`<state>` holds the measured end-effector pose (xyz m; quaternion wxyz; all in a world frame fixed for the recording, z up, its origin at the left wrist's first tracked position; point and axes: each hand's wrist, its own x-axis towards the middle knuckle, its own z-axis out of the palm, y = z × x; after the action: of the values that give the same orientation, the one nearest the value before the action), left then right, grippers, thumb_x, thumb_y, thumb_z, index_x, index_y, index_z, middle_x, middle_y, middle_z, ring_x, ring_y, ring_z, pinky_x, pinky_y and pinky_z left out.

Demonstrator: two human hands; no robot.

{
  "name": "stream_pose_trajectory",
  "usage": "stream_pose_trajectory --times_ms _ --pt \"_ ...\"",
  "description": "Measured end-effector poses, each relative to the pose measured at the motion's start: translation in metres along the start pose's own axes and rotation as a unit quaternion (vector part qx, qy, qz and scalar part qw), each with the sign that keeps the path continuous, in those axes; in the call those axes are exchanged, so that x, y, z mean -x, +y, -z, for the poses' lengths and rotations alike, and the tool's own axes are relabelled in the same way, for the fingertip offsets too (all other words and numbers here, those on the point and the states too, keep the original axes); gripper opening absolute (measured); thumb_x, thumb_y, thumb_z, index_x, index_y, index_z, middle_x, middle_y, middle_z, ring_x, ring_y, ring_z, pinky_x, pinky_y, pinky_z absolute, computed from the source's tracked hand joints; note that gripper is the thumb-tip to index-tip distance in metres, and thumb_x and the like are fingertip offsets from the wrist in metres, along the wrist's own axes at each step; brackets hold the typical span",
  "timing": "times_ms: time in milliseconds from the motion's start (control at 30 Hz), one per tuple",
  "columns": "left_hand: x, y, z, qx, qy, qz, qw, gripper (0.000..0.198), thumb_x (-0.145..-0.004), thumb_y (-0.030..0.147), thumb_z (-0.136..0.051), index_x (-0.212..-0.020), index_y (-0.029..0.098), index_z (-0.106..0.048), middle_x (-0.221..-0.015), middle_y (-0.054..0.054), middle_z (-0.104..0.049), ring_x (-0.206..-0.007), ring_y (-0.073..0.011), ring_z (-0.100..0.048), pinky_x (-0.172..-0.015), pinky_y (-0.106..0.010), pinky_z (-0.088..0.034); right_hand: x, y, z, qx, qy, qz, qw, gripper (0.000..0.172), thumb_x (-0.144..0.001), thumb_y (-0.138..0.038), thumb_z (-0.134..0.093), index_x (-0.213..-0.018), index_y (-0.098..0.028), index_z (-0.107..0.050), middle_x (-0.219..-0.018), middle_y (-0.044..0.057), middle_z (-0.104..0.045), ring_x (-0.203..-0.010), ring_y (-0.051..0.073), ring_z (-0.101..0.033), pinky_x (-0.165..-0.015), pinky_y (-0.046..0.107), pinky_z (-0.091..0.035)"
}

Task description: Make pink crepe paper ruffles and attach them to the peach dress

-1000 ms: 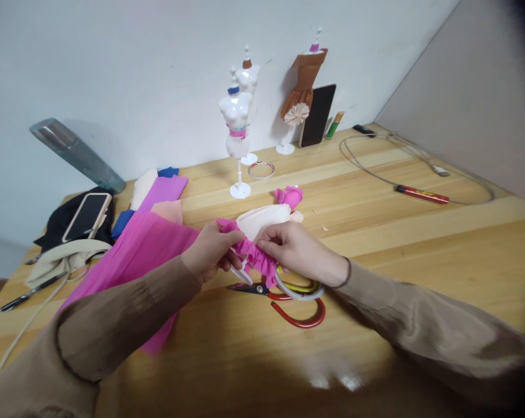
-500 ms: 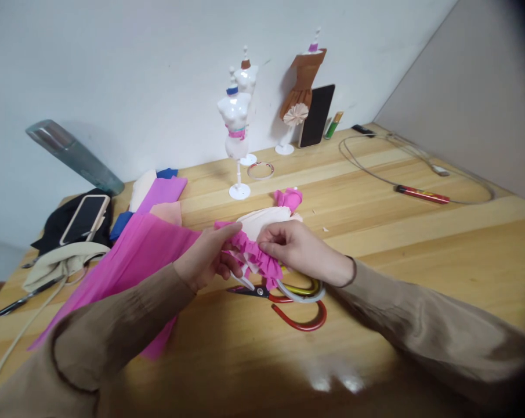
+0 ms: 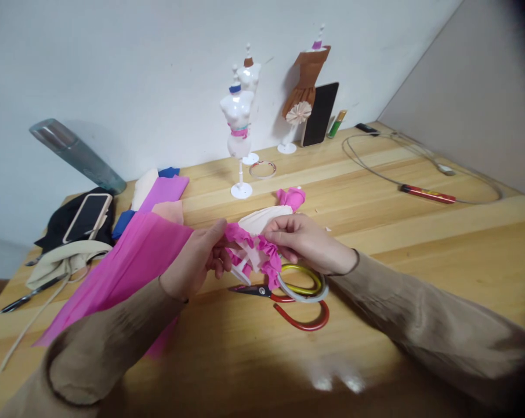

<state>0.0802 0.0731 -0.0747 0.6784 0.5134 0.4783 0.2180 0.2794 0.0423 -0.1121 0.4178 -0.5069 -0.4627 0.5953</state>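
Observation:
A small doll dress (image 3: pixel 262 220), cream in the skirt with a pink top and a ruffled pink hem (image 3: pixel 268 261), lies on its side on a mini mannequin whose white base (image 3: pixel 241 273) shows at the near end. My left hand (image 3: pixel 203 252) pinches the hem's left edge between thumb and fingers. With thumb and forefinger, my right hand (image 3: pixel 294 235) grips the hem's upper right part. Just below lie black-bladed scissors with red handles (image 3: pixel 303 325), beside a yellow ring (image 3: pixel 306 270) and a grey ring (image 3: pixel 318 296), perhaps rolls of wire or tape.
White mannequins (image 3: pixel 238 116) stand at the back, one in a brown dress (image 3: pixel 308 72). A tablet-like dark panel (image 3: pixel 321 116) leans on the wall. Pink crepe sheet (image 3: pixel 136 261), phone (image 3: pixel 88 217) and bottle (image 3: pixel 77 154) are left. A cable (image 3: pixel 362 162) and red tube (image 3: pixel 427 194) lie right.
My hands have drawn the ruffled hem wider, so its opening and the mannequin base show more. My left hand has shifted slightly left. The view has shifted a little.

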Motion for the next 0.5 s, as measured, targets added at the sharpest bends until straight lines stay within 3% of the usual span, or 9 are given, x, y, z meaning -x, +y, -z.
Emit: stream_pose_trajectory --times_ms 67,133,267,333,500 --pt "0.005 -0.004 0.002 -0.099 0.029 -0.053 0.993 0.049 -0.084 0.058 -0.051 -0.072 0.012 -0.065 -0.048 0.001 -0.052 -0.039 -0.0080 -0.042 -0.037 -0.019 -0.029 0.000 -0.001 -0.001 0.021 0.001 -0.002 1.000 0.017 -0.070 -0.028 -0.064 -0.064 -0.016 -0.055 -0.040 -0.006 -0.047 -0.031 0.004 -0.036 -0.034 0.017 -0.024" --pt "0.009 -0.009 0.003 -0.220 0.054 -0.111 0.968 0.043 -0.085 0.051 -0.052 -0.073 0.013 -0.068 -0.051 0.000 -0.055 -0.044 -0.0094 -0.045 -0.043 -0.021 -0.033 0.001 -0.003 -0.002 0.044 0.001 -0.002 0.999 0.015 -0.071 -0.026 -0.064 -0.064 -0.016 -0.055 -0.041 -0.006 -0.049 -0.032 0.004 -0.038 -0.035 0.017 -0.027" --pt "0.013 -0.018 0.000 -0.436 0.105 -0.267 0.853 0.019 -0.079 0.035 -0.065 -0.080 0.018 -0.074 -0.082 -0.006 -0.070 -0.079 -0.0201 -0.058 -0.070 -0.031 -0.045 0.002 -0.005 -0.003 0.062 -0.006 -0.001 0.998 0.015 -0.073 -0.025 -0.063 -0.064 -0.016 -0.055 -0.041 -0.006 -0.049 -0.032 0.005 -0.039 -0.036 0.018 -0.028" --pt "0.013 -0.021 -0.005 -0.479 0.107 -0.304 0.816 0.016 -0.080 0.032 -0.066 -0.078 0.019 -0.073 -0.086 -0.006 -0.071 -0.089 -0.0230 -0.057 -0.078 -0.034 -0.045 0.003 -0.005 -0.002 0.065 -0.011 0.000 0.998 0.015 -0.073 -0.024 -0.063 -0.064 -0.016 -0.054 -0.043 -0.006 -0.050 -0.033 0.004 -0.039 -0.035 0.017 -0.027" --pt "0.017 -0.030 -0.017 -0.493 0.041 -0.295 0.817 0.015 -0.078 0.031 -0.069 -0.074 0.017 -0.068 -0.083 -0.006 -0.069 -0.093 -0.0243 -0.058 -0.082 -0.036 -0.048 0.004 -0.005 0.000 0.081 -0.031 0.006 0.996 0.015 -0.074 -0.025 -0.064 -0.066 -0.015 -0.056 -0.049 -0.004 -0.055 -0.034 0.005 -0.041 -0.036 0.018 -0.029"
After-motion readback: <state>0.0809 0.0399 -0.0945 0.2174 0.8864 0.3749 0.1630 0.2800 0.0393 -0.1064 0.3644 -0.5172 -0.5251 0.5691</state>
